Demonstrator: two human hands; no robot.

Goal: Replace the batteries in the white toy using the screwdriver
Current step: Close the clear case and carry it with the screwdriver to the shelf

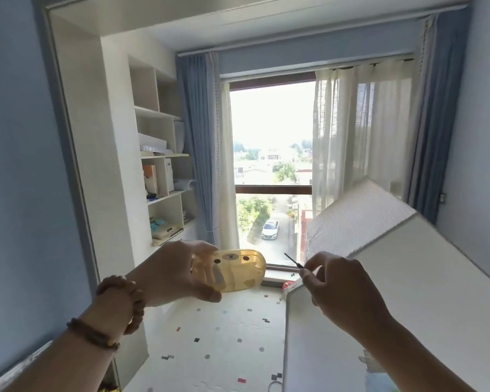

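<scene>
Update: our left hand (178,274) is wrapped round the toy (235,274), held up before the window (272,137). Our right hand (340,290) pinches the screwdriver (294,260), tip aimed at the toy but apart from it. We reckon we're early on: nothing looks unscrewed or opened, so the whole swap is left. Toy looks yellowish against the light, we can't make out where it opens, and the screwdriver's handle is hidden in our grip.

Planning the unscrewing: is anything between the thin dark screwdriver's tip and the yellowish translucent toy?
Nothing visible. The right hand pinches the thin dark screwdriver, its tip facing the yellowish translucent toy in the left hand across open air.
</scene>
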